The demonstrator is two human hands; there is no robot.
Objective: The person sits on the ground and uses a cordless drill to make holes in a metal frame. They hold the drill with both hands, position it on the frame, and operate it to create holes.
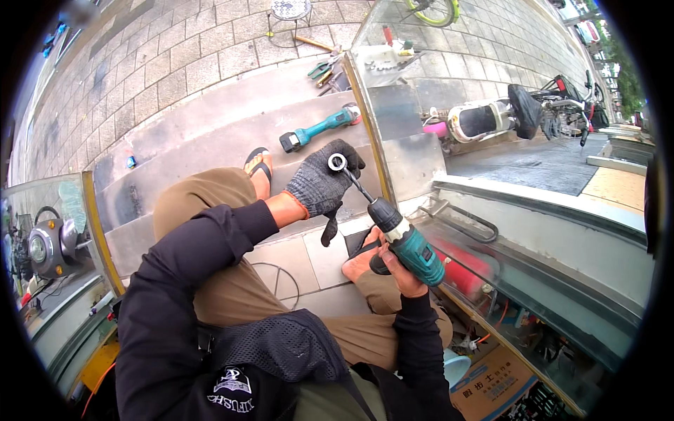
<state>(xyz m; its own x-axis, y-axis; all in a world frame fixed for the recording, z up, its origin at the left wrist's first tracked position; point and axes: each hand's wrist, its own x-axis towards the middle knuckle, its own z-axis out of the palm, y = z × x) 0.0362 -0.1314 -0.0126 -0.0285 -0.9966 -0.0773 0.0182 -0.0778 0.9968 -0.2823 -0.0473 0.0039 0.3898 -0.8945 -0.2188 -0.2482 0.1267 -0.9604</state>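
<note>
A: In the head view, what do the hands have, and where?

B: The left hand [324, 180], in a grey glove [312, 186], is clenched on a metal ring [331, 163], held up in the air over the steps [203, 119]. The bare right hand [405, 275] is wrapped round the teal drill [419, 254], whose bit [361, 189] points at the ring

A: Does the bit touch it?

B: Its tip meets the ring's rim or stops just beside it; I can't tell which from above. The trigger is hidden too, so I can't say whether it is pressed

A: How would you do this step well?

B: I'd line the bit up with its spot before any spin, start slow, and push along the drill's axis, never sideways. A ring held only in the fingers could twist round if the bit bites, so I'd brace it firmly first

A: Anything risky close by?

B: The glove itself, and the dark strip [330, 230] hanging below it. Fabric can snag, so I'd tuck that strip away and hold the ring from its far side

A: And beyond the hands?

B: A grinder [316, 131] lies near the steps' right edge, by the glass panel [404, 140]
</note>
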